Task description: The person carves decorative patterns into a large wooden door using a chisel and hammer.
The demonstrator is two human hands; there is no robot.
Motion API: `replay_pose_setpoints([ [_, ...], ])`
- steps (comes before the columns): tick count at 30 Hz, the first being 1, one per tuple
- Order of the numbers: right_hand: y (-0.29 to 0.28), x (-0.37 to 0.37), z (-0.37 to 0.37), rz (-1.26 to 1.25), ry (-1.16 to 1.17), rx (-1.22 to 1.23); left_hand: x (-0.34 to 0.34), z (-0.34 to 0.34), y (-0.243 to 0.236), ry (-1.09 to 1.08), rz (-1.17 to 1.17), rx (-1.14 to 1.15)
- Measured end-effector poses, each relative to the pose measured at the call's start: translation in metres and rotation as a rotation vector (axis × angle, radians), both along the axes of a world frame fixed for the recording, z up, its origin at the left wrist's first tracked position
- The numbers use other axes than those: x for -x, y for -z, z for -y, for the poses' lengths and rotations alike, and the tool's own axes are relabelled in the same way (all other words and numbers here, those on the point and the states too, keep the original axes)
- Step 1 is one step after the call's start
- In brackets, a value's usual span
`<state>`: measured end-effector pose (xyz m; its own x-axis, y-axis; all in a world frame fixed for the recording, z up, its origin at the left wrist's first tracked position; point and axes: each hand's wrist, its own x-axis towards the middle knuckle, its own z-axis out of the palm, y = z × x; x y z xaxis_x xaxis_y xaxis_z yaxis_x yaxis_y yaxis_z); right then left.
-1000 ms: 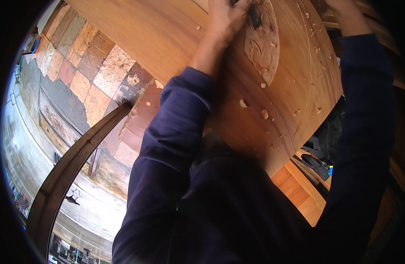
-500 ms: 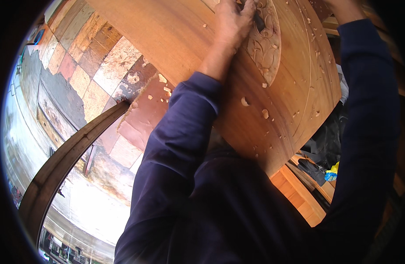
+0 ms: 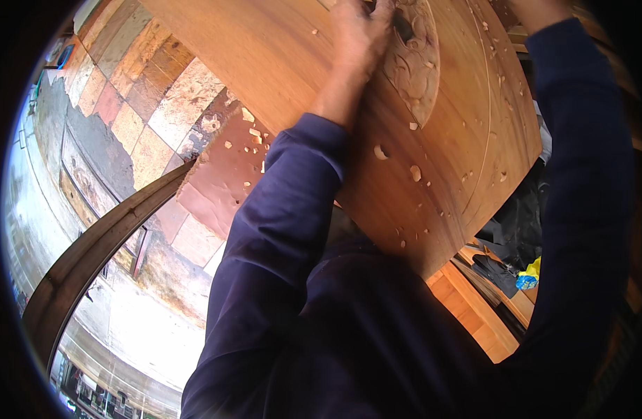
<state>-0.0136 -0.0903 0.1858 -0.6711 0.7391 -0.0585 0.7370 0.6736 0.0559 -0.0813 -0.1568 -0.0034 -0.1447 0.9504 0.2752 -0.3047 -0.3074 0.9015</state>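
At the top edge, my left hand (image 3: pixel 361 31) is closed around a dark carving tool (image 3: pixel 403 28), of which a short stub shows beside the fingers. Beneath it lies a brown wooden board (image 3: pixel 439 174) with a carved leaf-like relief (image 3: pixel 415 77), rounded at its near end. My right hand (image 3: pixel 541 10) reaches the upper right, over the board's far side; the picture's edge cuts off its fingers, so its hold is hidden. Pale wood chips (image 3: pixel 415 172) lie scattered over the board, and a thin curved line runs along its right part.
Left of the board is a worn patchwork-tiled floor (image 3: pixel 150 157) with a reddish sheet (image 3: pixel 223 174) bearing more chips. A wooden bar (image 3: pixel 105 237) slants across the lower left. At the right, below the board, are black plastic (image 3: pixel 513 230), a yellow-and-blue packet (image 3: pixel 529 274) and wooden pieces (image 3: pixel 471 307).
My left hand has shifted slightly up and left with the tool, while the board's near surface appears a little higher in view. My right hand has moved slightly up and left.
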Motion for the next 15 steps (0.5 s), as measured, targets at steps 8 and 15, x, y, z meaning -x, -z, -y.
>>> replay_pose_setpoints([
  [8, 0.001, 0.014, 0.005, 0.109, -0.046, -0.012, 0.008, 0.008, -0.001, -0.070, -0.085, 0.041],
  [15, 0.018, 0.009, 0.011, 0.001, -0.139, -0.097, 0.006, 0.013, 0.006, -0.187, -0.151, -0.046],
])
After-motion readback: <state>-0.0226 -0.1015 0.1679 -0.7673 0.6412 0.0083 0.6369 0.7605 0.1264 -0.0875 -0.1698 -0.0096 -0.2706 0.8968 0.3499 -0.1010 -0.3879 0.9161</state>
